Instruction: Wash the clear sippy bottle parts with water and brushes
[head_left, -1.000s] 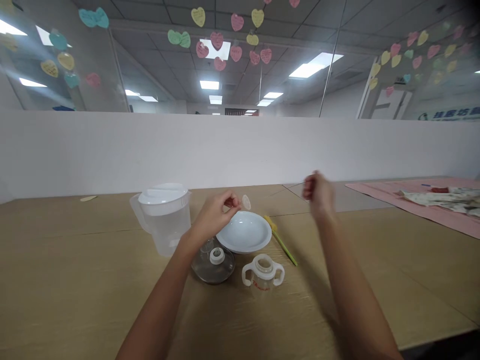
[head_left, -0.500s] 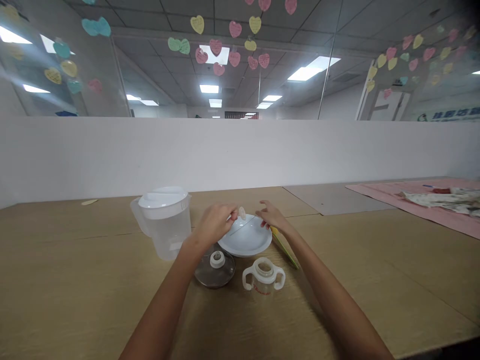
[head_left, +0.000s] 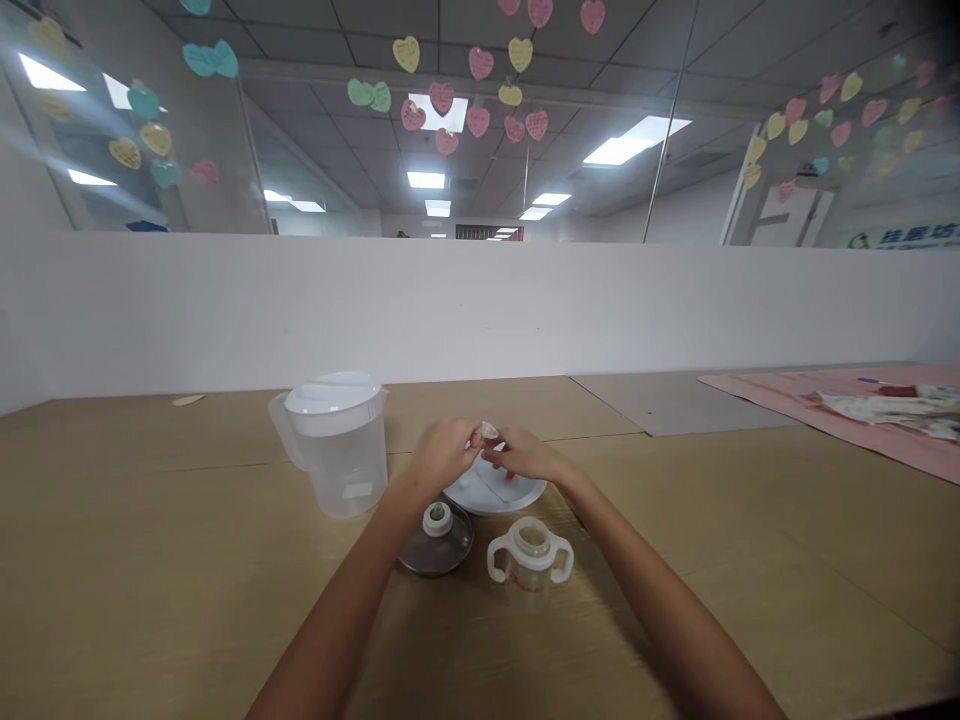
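My left hand (head_left: 448, 452) is closed on a small whitish translucent piece (head_left: 489, 431) above the back of the white plate (head_left: 495, 497). My right hand (head_left: 525, 455) meets it from the right, its fingers curled close to the same piece; whether they grip it is unclear. A thin clear strand lies across the plate, and a small red thing (head_left: 509, 476) shows under my right fingers. In front of the plate stands a clear cup with two white handles (head_left: 531, 555). The dark glass lid with a white knob (head_left: 437, 545) lies beside my left forearm.
A lidded translucent pitcher (head_left: 341, 450) stands left of my left hand. A flat pale piece (head_left: 188, 400) lies at the back left. On the right, a pink cloth (head_left: 817, 400) bears whitish fabric. A white wall closes the back.
My right hand has moved left and down to meet my left hand, which still holds the small piece. The piece has tilted. The view has shifted slightly.
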